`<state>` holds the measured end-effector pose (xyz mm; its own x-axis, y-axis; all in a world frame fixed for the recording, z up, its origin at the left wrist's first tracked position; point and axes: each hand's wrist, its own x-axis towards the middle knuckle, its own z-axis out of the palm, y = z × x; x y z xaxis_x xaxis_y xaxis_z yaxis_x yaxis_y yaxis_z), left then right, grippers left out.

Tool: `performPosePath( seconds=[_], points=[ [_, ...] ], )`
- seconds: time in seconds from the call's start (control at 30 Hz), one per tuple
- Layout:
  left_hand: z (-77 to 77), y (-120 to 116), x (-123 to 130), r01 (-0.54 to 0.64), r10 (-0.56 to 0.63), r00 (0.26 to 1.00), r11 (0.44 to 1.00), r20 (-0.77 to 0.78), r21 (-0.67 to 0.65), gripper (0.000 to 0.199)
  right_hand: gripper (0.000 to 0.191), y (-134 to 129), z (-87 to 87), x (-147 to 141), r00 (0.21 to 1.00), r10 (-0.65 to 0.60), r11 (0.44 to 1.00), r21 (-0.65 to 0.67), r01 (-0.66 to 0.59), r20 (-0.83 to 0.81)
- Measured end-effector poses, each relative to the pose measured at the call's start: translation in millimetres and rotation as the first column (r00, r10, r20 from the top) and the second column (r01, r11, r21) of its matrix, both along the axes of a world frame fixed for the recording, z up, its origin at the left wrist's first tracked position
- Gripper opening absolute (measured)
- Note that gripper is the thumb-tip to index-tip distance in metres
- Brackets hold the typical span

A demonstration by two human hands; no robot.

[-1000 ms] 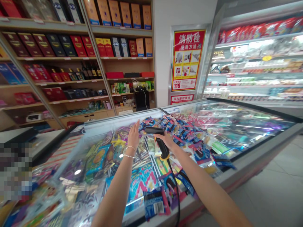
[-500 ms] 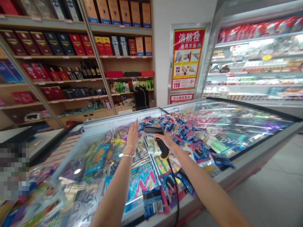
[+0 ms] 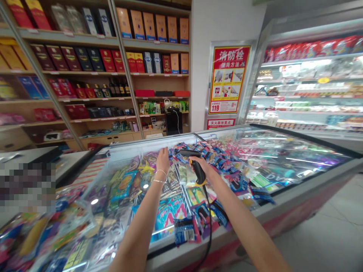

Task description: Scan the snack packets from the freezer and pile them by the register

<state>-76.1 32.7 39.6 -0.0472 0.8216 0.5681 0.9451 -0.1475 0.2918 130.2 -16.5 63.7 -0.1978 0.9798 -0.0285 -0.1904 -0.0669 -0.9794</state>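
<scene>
Head view: the right hand (image 3: 205,168) has its fingers (image 3: 198,160) closed around the grip of a black barcode scanner (image 3: 199,174), whose nose points left and far, over the sliding glass lid (image 3: 286,158) of a chest freezer. The scanner sits inside those curled fingers, just beside the open left hand (image 3: 163,160), whose fingers (image 3: 163,152) point far; whether they touch the glass, I cannot tell. Snack packets (image 3: 121,185) fill the freezer, apparently beneath the glass. A loose grip could let the scanner drop and crack against the lid. Its black cord (image 3: 208,230), hanging over the near freezer rim (image 3: 227,251), could snag there and tug the scanner sideways. Glare on the glass might also spoil a scan.
</scene>
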Motion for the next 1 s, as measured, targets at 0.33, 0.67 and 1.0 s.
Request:
performPosePath(
  seconds=[0.33, 0.67, 1.0],
  points=[
    [27.2, -97, -125, -0.244, 0.245, 0.969, 0.969, -0.016, 0.019, 0.041, 0.02, -33, 48.4, -51, 0.992, 0.126, 0.992, 0.008, -0.126, 0.003],
    [20.1, -160, -223, -0.759, 0.759, 0.649, 0.651, -0.048, 0.034, 0.041, 0.022, -71, 33.0, -188, 0.926, 0.371, 0.921, -0.097, -0.376, -0.071],
    [10.9, -169, -223, -0.855, 0.854, 0.515, 0.518, -0.077, 0.022, 0.05, 0.02, -84, -24.0, -229, 0.888, 0.459, 0.873, -0.185, -0.451, -0.001]
  ],
)
